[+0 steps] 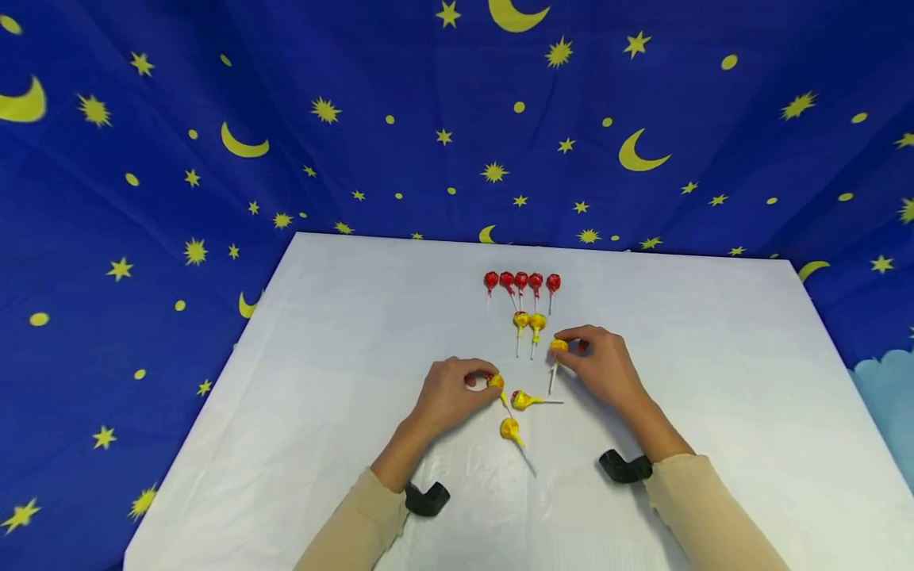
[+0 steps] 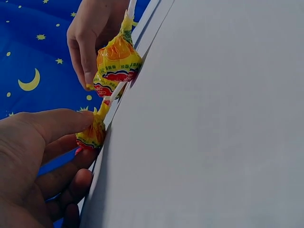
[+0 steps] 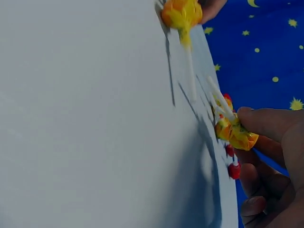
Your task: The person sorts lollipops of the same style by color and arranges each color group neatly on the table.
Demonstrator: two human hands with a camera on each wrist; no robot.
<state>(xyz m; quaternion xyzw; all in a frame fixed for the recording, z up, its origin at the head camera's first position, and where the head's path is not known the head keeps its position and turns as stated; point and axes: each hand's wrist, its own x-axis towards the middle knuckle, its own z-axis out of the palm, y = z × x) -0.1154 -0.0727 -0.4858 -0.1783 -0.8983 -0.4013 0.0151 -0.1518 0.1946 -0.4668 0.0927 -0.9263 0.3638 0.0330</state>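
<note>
My left hand (image 1: pixel 451 395) pinches the head of a yellow lollipop (image 2: pixel 91 133) between thumb and fingers, its stick pointing toward me. My right hand (image 1: pixel 600 363) pinches another yellow lollipop (image 3: pixel 243 137) by its wrapped head, the stick hanging toward the near side. Between the hands a yellow lollipop (image 1: pixel 523 400) lies sideways with its stick to the right. Nearer me lies one more yellow lollipop (image 1: pixel 510 429), stick slanting down to the right. Two yellow lollipops, a left one (image 1: pixel 520 319) and a right one (image 1: pixel 538 323), stand side by side beyond my hands, sticks toward me.
Several red lollipops (image 1: pixel 521 281) form a row farther back on the white table (image 1: pixel 343 317). A blue curtain (image 1: pixel 400 159) with yellow moons and stars hangs behind the table and at its sides. Black wrist mounts, left (image 1: pixel 427 500) and right (image 1: pixel 624 466), jut inward from the sleeves.
</note>
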